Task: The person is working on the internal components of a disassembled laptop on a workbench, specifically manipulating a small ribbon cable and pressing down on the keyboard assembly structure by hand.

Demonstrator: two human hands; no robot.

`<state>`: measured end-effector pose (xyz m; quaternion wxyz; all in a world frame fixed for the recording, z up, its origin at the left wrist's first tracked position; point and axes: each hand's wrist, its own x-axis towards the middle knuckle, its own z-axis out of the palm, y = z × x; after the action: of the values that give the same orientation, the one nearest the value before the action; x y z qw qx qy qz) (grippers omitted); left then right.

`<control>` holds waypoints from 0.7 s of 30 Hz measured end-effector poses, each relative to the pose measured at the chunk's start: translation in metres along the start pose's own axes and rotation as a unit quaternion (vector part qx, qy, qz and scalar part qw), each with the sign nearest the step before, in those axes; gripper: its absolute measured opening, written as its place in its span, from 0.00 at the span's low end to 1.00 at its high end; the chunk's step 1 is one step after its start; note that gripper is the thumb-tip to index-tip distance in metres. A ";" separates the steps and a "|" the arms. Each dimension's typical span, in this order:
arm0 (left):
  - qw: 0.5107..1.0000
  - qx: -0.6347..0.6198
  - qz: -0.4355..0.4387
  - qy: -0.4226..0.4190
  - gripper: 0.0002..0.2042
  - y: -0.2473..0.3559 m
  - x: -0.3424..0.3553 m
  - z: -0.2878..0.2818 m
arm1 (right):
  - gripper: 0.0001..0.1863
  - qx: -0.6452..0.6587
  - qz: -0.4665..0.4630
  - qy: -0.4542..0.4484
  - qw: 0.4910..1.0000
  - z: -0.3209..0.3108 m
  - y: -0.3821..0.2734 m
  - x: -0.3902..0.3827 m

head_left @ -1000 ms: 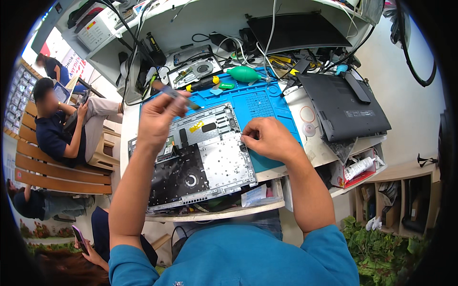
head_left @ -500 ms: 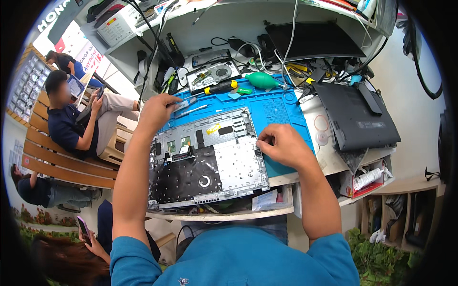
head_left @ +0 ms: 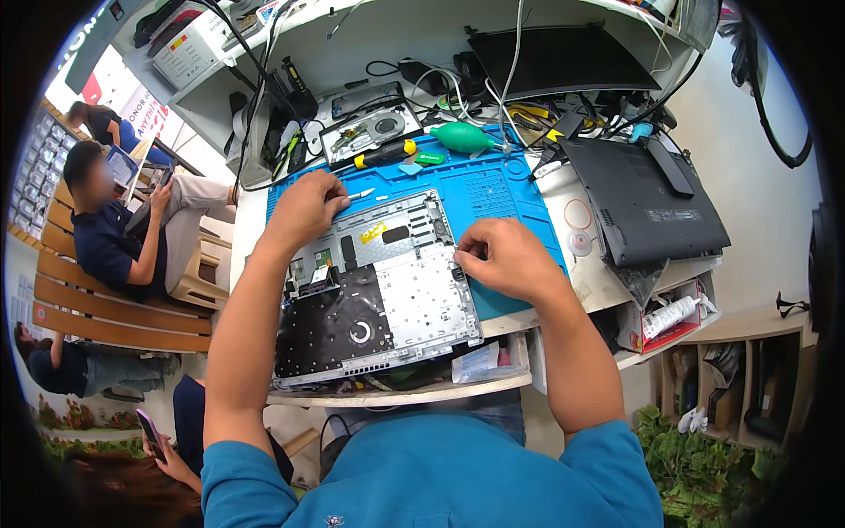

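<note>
Lowered from above the laptop chassis (head_left: 427, 304), where it held up a brush a second ago, the left hand (head_left: 306, 209) now rests at the blue mat (head_left: 537, 211), by the chassis's far left corner. Beyond it to the left, a person in a dark shirt (head_left: 110, 231) sits with a phone. The left grip curls downward beside a slim pointed tool (head_left: 361, 194) lying on the mat; whether the fingers pinch anything cannot be told. The chassis lies face down across the mat and the near part of the desk (head_left: 568, 187), apparently so that its inner side stays open to work. Behind it a yellow-and-black screwdriver (head_left: 387, 154) and a green blower bulb (head_left: 462, 137) sit along the mat's far side, probably to stay within reach. At the chassis's right edge, the right hand (head_left: 509, 260) brings thumb and forefinger close together, perhaps to steady the frame; whether they pinch the rim or only touch it cannot be told. Farther right, a black laptop cover (head_left: 647, 198) lies apart, seemingly to leave room. The right hand keeps its earlier place, while the brush no longer shows clearly.
</note>
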<state>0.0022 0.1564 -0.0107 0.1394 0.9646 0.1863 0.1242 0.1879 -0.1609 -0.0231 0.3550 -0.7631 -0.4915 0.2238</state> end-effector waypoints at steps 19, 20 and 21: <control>0.987 -0.111 -0.078 -0.082 0.11 0.112 -0.042 -0.011 | 0.12 -0.014 -0.016 0.025 0.999 0.003 0.001 -0.001; 0.986 -0.117 -0.077 -0.090 0.12 0.111 -0.042 -0.013 | 0.12 -0.019 -0.007 0.028 0.999 0.003 -0.001 -0.001; 0.984 -0.123 -0.078 -0.101 0.12 0.109 -0.044 -0.015 | 0.13 -0.022 0.003 0.028 0.999 0.004 -0.002 -0.001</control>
<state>-0.0064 0.0453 0.0292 0.2843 0.9302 0.2294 0.0367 0.1835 -0.1597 -0.0247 0.3513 -0.7779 -0.4841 0.1925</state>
